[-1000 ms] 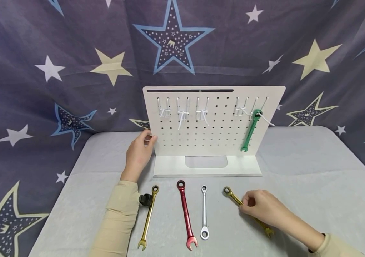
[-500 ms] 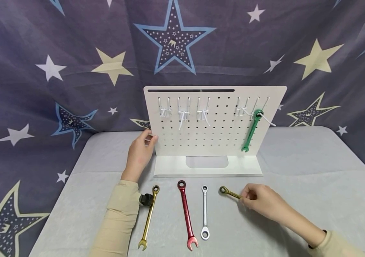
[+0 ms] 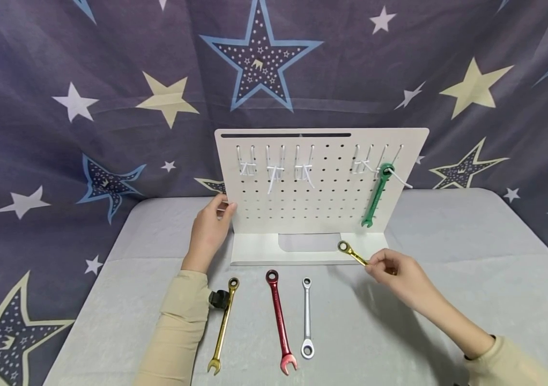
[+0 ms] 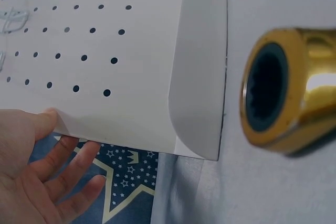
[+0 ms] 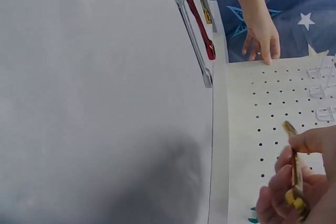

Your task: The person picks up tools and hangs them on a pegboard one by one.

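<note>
My right hand point(image 3: 401, 276) pinches a gold ratcheting combination wrench point(image 3: 355, 255) between thumb and fingers. Its ring end points up and left, over the front of the white pegboard's base, while the grip covers much of its shank. In the right wrist view the open end of this wrench point(image 5: 296, 200) shows below the fingers. At the pegboard's left edge, my left hand point(image 3: 208, 230) grips the panel point(image 4: 142, 114), thumb on the front face and fingers behind. A green wrench point(image 3: 377, 195) hangs by its ring from the rightmost hook.
On the grey cloth lie another gold wrench point(image 3: 223, 329), a red wrench point(image 3: 279, 316) and a silver double-ring wrench point(image 3: 307, 316). White hooks point(image 3: 275, 172) stick out from the upper pegboard. A star-patterned curtain point(image 3: 110, 134) hangs behind the table.
My right hand has lifted the gold wrench off the cloth and moved it up and forward toward the pegboard. My left hand has stayed at the board's edge.
</note>
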`<action>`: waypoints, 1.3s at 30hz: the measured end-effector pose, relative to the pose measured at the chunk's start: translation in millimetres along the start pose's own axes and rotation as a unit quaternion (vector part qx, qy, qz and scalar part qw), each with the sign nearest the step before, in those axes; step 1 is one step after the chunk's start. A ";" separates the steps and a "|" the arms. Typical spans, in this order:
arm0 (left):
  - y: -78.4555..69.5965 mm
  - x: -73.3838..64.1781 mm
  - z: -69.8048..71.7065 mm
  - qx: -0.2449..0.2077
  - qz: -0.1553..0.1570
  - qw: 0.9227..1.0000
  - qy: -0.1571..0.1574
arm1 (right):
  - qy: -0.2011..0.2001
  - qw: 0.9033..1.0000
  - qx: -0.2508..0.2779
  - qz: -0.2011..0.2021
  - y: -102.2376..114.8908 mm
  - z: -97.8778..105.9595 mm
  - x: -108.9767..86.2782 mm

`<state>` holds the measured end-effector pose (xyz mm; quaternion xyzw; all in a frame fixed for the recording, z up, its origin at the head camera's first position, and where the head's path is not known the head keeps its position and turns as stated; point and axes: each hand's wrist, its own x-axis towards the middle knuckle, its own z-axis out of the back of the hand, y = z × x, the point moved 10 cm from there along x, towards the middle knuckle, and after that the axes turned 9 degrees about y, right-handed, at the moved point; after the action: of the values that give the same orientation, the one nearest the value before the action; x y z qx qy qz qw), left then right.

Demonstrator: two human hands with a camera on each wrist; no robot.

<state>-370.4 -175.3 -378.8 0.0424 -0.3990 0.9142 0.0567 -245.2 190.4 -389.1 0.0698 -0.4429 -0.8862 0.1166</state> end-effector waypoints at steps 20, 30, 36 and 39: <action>1.8 0.0 -0.7 0.000 -0.001 1.000 0.006 | -0.094 0.988 0.119 0.014 14.7 30.2 14.5; 1.6 -0.1 -1.4 0.002 0.000 1.000 0.006 | -0.117 0.981 0.152 0.044 27.3 45.5 20.0; 1.2 -0.3 -1.2 0.003 -0.001 1.000 0.008 | -0.133 0.971 0.188 0.062 34.6 53.0 21.3; 0.4 -0.1 -1.0 0.003 -0.001 1.000 0.007 | -0.142 0.966 0.205 0.068 37.6 56.2 22.5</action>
<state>-370.3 -174.8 -379.8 0.0364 -0.3956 0.9157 0.0607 -274.1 205.8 -325.8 -0.0649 -0.6308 -0.7673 0.0958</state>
